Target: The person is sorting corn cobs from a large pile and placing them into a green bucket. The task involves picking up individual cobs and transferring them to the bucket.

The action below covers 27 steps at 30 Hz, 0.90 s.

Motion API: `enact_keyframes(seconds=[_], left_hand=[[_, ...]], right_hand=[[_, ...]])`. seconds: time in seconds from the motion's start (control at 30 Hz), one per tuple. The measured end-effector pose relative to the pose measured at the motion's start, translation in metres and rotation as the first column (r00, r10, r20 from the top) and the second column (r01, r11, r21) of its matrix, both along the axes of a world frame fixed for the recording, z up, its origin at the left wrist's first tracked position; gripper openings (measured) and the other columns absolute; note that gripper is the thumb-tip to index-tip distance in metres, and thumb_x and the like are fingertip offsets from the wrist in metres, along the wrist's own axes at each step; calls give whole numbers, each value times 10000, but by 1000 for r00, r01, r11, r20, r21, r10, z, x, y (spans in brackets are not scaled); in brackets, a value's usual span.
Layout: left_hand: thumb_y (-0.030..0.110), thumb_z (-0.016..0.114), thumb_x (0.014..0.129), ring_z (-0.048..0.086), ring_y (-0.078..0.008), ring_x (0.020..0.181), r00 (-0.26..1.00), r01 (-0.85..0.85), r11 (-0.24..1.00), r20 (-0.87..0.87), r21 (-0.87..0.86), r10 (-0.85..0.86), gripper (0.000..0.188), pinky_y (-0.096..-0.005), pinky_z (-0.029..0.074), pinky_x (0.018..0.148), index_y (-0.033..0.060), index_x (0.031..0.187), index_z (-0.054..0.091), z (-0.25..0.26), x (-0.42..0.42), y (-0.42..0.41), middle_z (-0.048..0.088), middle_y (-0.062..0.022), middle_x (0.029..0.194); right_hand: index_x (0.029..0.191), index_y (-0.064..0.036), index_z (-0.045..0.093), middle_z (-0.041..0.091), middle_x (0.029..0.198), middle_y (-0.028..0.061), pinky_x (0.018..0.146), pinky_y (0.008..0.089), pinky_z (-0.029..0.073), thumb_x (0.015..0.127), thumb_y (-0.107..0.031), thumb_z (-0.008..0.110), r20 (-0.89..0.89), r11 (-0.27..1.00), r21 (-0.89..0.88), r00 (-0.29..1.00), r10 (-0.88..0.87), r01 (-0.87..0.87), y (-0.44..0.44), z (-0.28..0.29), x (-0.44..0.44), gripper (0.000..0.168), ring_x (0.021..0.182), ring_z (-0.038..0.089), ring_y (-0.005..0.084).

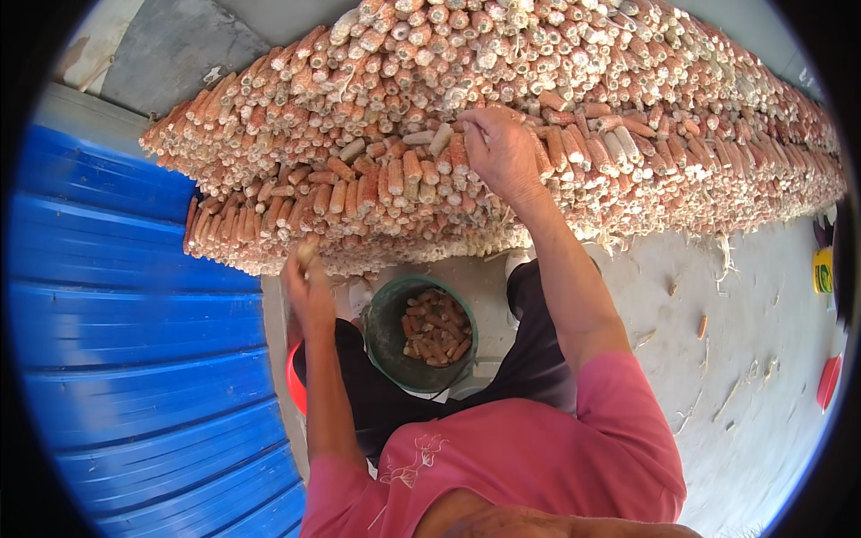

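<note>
Before me rises a large stack of shelled corn cobs [397, 87], laid with their round ends facing me. My right hand [501, 151] is over the lower ledge of the stack, fingers bent among the cobs there; whether it grips one is hidden. Low on the left, my left hand [309, 289] is blurred and raised in front of the stack's foot. A short pale corn cob [307, 252] shows at its fingertips. Between my knees stands a dark green bucket [385, 363], with loose corn cobs [436, 329] lying in its bottom.
A blue corrugated metal panel [148, 323] runs along the left. Part of a red container [296, 380] shows beside my left leg. Stray cobs [702, 327] and dry husk shreds lie on the concrete floor [646, 282]. A yellow tub [822, 270] and red object [829, 382] stand far right.
</note>
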<state>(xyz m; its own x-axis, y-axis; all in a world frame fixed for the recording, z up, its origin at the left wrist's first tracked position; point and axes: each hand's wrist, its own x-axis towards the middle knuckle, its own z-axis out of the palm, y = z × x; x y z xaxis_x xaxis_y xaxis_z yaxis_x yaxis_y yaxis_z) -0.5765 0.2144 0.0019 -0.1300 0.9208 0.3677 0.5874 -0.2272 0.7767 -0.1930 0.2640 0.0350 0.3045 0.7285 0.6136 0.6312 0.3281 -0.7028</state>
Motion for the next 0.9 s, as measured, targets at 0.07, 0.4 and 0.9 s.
enact_keyframes(seconds=[0.07,0.4,0.9], left_hand=[[112,636,977,607,-214,1139,983,153,985,-119,82,-142,460,-308,531,940,46,1424,545,37,66,24,536,-117,1308],[230,695,979,629,-177,944,920,260,777,391,-573,-20,537,-313,566,804,10,1433,509,43,204,153,622,-102,1155],[527,687,897,701,-356,979,641,-120,869,-706,-480,-301,522,-474,523,837,78,1161,675,25,223,194,737,-151,1057]], right_hand=[[1010,-36,708,718,913,175,745,445,574,924,-91,610,-47,999,-15,998,51,-52,-4,8,-1,142,836,712,350],[1006,-17,712,715,897,151,740,381,562,911,-30,642,-116,996,-21,990,83,-86,0,5,10,119,813,707,304],[983,-25,702,695,879,176,746,447,564,920,-86,639,-151,997,-31,987,61,-66,12,-1,20,108,811,699,360]])
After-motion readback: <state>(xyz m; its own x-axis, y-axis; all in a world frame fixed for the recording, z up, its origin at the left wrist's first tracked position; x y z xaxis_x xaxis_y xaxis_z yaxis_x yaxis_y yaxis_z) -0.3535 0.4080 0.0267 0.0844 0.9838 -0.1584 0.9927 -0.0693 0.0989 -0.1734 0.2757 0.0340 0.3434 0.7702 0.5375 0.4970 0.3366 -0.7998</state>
